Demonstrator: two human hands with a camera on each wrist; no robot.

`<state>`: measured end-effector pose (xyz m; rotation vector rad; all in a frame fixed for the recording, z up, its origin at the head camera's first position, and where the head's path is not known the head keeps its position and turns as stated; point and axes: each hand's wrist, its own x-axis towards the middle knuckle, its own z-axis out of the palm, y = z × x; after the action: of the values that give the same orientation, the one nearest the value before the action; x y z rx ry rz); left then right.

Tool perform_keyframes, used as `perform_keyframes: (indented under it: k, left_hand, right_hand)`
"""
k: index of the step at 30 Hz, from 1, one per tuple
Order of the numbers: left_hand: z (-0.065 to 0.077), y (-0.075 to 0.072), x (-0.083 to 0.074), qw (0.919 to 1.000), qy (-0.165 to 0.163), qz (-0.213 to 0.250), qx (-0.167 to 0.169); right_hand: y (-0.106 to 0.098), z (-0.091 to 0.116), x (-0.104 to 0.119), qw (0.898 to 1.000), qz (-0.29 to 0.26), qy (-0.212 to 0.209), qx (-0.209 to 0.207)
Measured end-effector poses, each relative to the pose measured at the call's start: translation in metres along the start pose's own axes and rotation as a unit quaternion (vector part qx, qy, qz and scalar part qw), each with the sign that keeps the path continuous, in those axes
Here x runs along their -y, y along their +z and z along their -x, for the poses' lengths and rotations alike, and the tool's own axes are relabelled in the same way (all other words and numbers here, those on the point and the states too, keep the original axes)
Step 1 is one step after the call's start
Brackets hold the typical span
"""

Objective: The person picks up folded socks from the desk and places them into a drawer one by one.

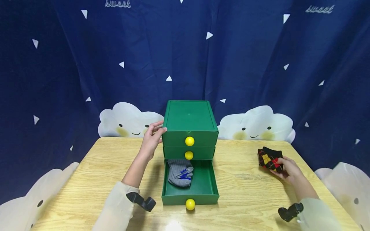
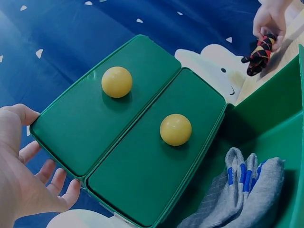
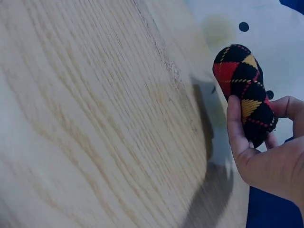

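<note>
My right hand point(image 1: 291, 170) pinches a folded pair of argyle socks point(image 1: 269, 159), black with red and yellow diamonds, between thumb and fingers. In the right wrist view, the bundle is held above the table with a shadow below it. My left hand point(image 1: 151, 140) rests against the left side of a green drawer cabinet point(image 1: 189, 115), the thumb by its upper front corner and the other fingers spread along the side. The cabinet's bottom drawer point(image 1: 203, 179) is pulled out. Folded grey socks point(image 1: 180, 173) with blue marks lie in that drawer's left half.
Two upper drawers are closed, with yellow round knobs point(image 1: 189, 141). The pulled-out drawer's own yellow knob point(image 1: 190, 204) faces the front of the wooden table point(image 1: 240, 199). Behind hangs a dark blue curtain point(image 1: 185, 48) with white triangles and smiling clouds.
</note>
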<state>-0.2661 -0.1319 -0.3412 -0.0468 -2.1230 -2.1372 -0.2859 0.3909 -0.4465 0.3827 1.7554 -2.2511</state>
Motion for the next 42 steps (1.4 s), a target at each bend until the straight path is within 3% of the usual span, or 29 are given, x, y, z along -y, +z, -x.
perform_keyframes:
  k: [17,26,42]
  left_hand:
    - [0.001,0.002,0.001,1.0000,-0.006,-0.003,0.001]
    - [0.002,0.001,0.000,1.0000,-0.001,-0.002,0.002]
    - [0.002,0.001,-0.002,1.0000,-0.003,-0.005,-0.003]
  right_hand:
    - [0.023,0.029,0.015,0.997,0.064,-0.043,0.027]
    - [0.053,0.046,0.027,0.992,0.099,-0.062,0.053]
    - [0.106,0.078,0.036,0.974,0.166,-0.085,0.132]
